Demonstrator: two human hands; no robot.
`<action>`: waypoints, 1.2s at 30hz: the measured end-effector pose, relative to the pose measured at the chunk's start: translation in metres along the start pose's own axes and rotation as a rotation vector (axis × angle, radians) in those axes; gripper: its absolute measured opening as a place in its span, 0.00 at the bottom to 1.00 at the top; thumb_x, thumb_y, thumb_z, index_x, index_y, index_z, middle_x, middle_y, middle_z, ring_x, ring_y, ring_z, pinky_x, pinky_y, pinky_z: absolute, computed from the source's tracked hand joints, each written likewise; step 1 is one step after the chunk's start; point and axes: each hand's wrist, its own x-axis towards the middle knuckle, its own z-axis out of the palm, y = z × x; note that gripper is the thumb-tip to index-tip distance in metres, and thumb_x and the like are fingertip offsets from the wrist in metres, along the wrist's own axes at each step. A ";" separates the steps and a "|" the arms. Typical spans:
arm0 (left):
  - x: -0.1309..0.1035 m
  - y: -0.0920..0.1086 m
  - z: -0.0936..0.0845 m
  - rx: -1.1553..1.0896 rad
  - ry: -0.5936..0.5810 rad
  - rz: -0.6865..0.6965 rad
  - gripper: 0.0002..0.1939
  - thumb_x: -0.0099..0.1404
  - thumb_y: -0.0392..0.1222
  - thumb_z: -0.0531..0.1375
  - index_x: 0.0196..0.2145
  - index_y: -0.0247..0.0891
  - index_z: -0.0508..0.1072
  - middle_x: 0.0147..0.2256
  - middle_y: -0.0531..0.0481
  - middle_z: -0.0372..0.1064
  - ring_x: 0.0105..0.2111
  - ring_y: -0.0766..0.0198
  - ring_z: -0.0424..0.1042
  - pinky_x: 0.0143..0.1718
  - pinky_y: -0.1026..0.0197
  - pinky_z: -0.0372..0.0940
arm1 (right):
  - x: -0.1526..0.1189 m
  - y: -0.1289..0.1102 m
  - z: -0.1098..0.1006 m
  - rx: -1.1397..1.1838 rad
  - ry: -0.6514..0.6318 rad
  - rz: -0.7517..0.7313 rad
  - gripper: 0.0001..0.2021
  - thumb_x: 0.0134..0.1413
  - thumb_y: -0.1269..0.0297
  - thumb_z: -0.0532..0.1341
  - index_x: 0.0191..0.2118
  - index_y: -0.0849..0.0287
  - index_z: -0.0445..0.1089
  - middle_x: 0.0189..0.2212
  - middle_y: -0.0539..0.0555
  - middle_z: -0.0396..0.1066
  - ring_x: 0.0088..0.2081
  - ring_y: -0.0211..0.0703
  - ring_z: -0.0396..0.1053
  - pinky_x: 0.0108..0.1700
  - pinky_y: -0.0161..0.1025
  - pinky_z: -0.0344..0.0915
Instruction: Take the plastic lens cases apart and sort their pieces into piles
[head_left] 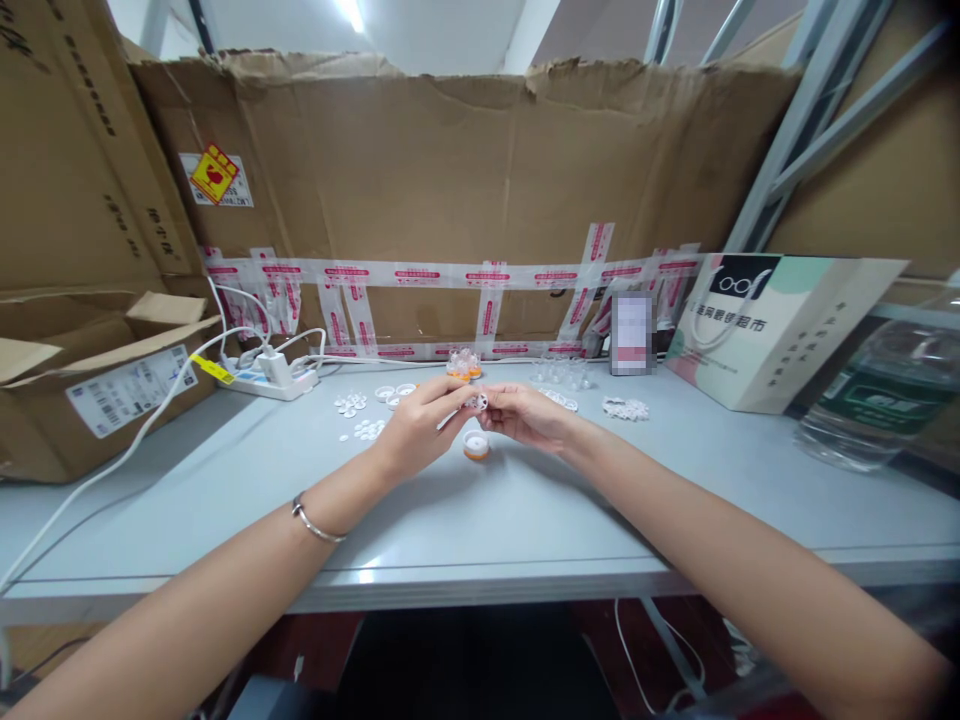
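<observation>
The left hand (420, 430) and the right hand (525, 415) meet above the middle of the desk (562, 520); the grip of both is narrow, with the fingertips closed around one small white part (481, 402); it is held from left and right, probably because so small a thing is steadier between two hands; its hidden side I cannot tell.

Just below the hands, on the near side, stands a round piece (475, 445), white above and orange at the bottom; it seems placed there to be within short reach.

The other parts lie in separate groups, perhaps so that each kind is easily found: to the left, white discs (350, 403) and, farther, white rings (384, 394); beyond the hands, a clear-and-orange cluster (464, 362); to the right, clear parts (562, 373) and a white pile (625, 408).

At the far edge a phone (632, 333) stands upright near the cardboard (472, 190), maybe so that its screen can be seen; the power strip (274, 375) lies far left, beside the open box (97, 390); the bag (772, 330) and the bottle (877, 390) stand at the right, well apart from the small parts.
</observation>
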 end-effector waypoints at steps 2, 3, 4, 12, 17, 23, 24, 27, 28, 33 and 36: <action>0.000 -0.001 0.000 -0.022 -0.004 -0.023 0.09 0.61 0.33 0.55 0.40 0.37 0.70 0.35 0.46 0.69 0.36 0.66 0.68 0.38 0.63 0.65 | 0.001 0.001 0.002 -0.037 0.004 -0.014 0.09 0.42 0.63 0.64 0.27 0.65 0.70 0.21 0.49 0.66 0.25 0.30 0.61 0.32 0.31 0.57; 0.000 -0.002 0.000 -0.031 -0.007 -0.043 0.09 0.61 0.34 0.55 0.40 0.37 0.70 0.35 0.46 0.69 0.36 0.66 0.68 0.38 0.64 0.65 | 0.001 0.001 0.003 -0.067 0.018 -0.033 0.09 0.43 0.62 0.64 0.27 0.64 0.70 0.21 0.49 0.67 0.25 0.30 0.62 0.32 0.31 0.57; -0.001 -0.003 0.000 -0.041 -0.009 -0.068 0.09 0.61 0.34 0.55 0.40 0.37 0.71 0.35 0.46 0.69 0.36 0.66 0.69 0.38 0.64 0.65 | 0.002 0.002 0.004 -0.103 0.041 -0.061 0.10 0.44 0.60 0.63 0.27 0.64 0.70 0.21 0.49 0.67 0.25 0.30 0.62 0.32 0.31 0.57; 0.001 -0.002 -0.001 -0.118 0.019 -0.263 0.09 0.60 0.37 0.57 0.39 0.36 0.72 0.36 0.47 0.69 0.29 0.71 0.68 0.32 0.68 0.65 | 0.001 0.002 0.004 -0.331 0.114 -0.236 0.11 0.45 0.58 0.62 0.32 0.61 0.71 0.25 0.50 0.70 0.28 0.33 0.66 0.36 0.34 0.60; 0.002 0.001 -0.001 -0.160 0.034 -0.239 0.08 0.59 0.37 0.58 0.38 0.36 0.72 0.33 0.48 0.70 0.30 0.70 0.68 0.31 0.68 0.65 | 0.000 -0.002 0.006 -0.235 0.146 -0.140 0.09 0.39 0.62 0.65 0.27 0.61 0.68 0.22 0.48 0.69 0.26 0.31 0.65 0.34 0.33 0.60; 0.003 0.005 0.002 -0.128 0.089 -0.191 0.07 0.58 0.36 0.59 0.36 0.35 0.72 0.31 0.48 0.71 0.29 0.70 0.68 0.32 0.67 0.66 | -0.006 -0.012 0.011 -0.177 0.141 0.026 0.08 0.39 0.65 0.64 0.21 0.63 0.65 0.19 0.47 0.64 0.23 0.28 0.60 0.29 0.29 0.58; 0.003 0.006 0.002 -0.127 0.099 -0.190 0.07 0.58 0.36 0.59 0.35 0.35 0.72 0.31 0.48 0.70 0.29 0.70 0.68 0.31 0.67 0.66 | -0.007 -0.014 0.011 -0.207 0.145 0.032 0.08 0.39 0.65 0.64 0.21 0.63 0.65 0.19 0.48 0.64 0.23 0.29 0.61 0.29 0.30 0.59; 0.003 0.006 -0.001 -0.159 0.161 -0.275 0.06 0.57 0.38 0.59 0.33 0.34 0.72 0.30 0.49 0.69 0.27 0.70 0.68 0.30 0.67 0.66 | -0.008 -0.018 0.005 -0.396 0.215 -0.030 0.07 0.40 0.66 0.63 0.23 0.62 0.65 0.19 0.49 0.66 0.24 0.32 0.63 0.29 0.31 0.60; 0.003 0.005 -0.002 -0.179 0.180 -0.329 0.06 0.57 0.38 0.59 0.33 0.34 0.72 0.30 0.49 0.69 0.27 0.70 0.68 0.30 0.66 0.66 | -0.008 -0.019 0.001 -0.481 0.258 -0.055 0.06 0.40 0.67 0.63 0.24 0.62 0.65 0.20 0.50 0.67 0.24 0.33 0.64 0.28 0.32 0.60; 0.002 0.001 -0.003 -0.440 0.112 -0.615 0.09 0.54 0.42 0.61 0.32 0.34 0.73 0.30 0.49 0.70 0.28 0.68 0.70 0.33 0.63 0.68 | -0.006 -0.031 -0.037 -1.048 0.541 -0.075 0.05 0.44 0.66 0.60 0.29 0.61 0.66 0.22 0.52 0.71 0.25 0.37 0.67 0.24 0.31 0.58; 0.004 0.002 -0.001 -0.728 0.056 -0.797 0.13 0.51 0.42 0.63 0.34 0.33 0.73 0.31 0.47 0.72 0.31 0.65 0.72 0.37 0.59 0.69 | -0.005 -0.036 -0.063 -1.403 0.599 0.062 0.04 0.44 0.68 0.59 0.30 0.61 0.68 0.24 0.52 0.73 0.27 0.38 0.69 0.28 0.31 0.59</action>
